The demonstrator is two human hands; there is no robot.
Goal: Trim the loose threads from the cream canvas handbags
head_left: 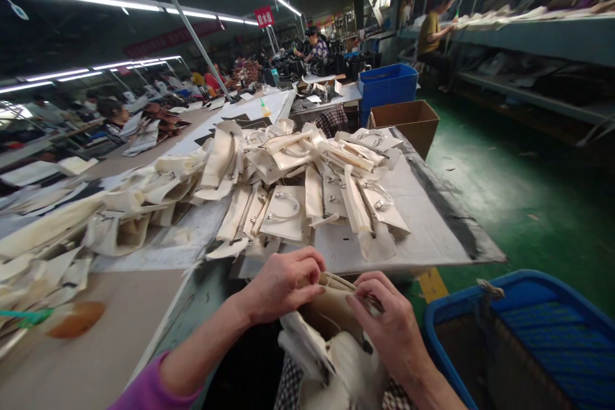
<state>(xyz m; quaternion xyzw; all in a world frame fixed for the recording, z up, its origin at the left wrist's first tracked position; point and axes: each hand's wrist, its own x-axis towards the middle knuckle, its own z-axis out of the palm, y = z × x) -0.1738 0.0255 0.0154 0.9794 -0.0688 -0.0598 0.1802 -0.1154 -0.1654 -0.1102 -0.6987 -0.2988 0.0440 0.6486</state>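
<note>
Over my lap lies a cream bag piece (pixel 331 311), its upper edge gathered between both hands. My left hand (pixel 288 285) pinches that edge on the left, thumb against curled fingers. On the right, my right hand (pixel 384 314) grips the same edge between thumb and fingers. The lower part of the piece hangs in loose folds with white lining-like flaps, partly blurred. Just beyond my hands, a heap of similar cream bag pieces (pixel 286 211) with handles and metal buckles covers the table (pixel 432 237).
To my right stands a blue plastic bin (pixel 519 285). A cardboard box (pixel 408 116) and a blue crate (pixel 387 86) are behind the table. More cream pieces (pixel 144 195) lie at left, near a brown-tipped glue bottle (pixel 77 320). Co-workers sit farther back.
</note>
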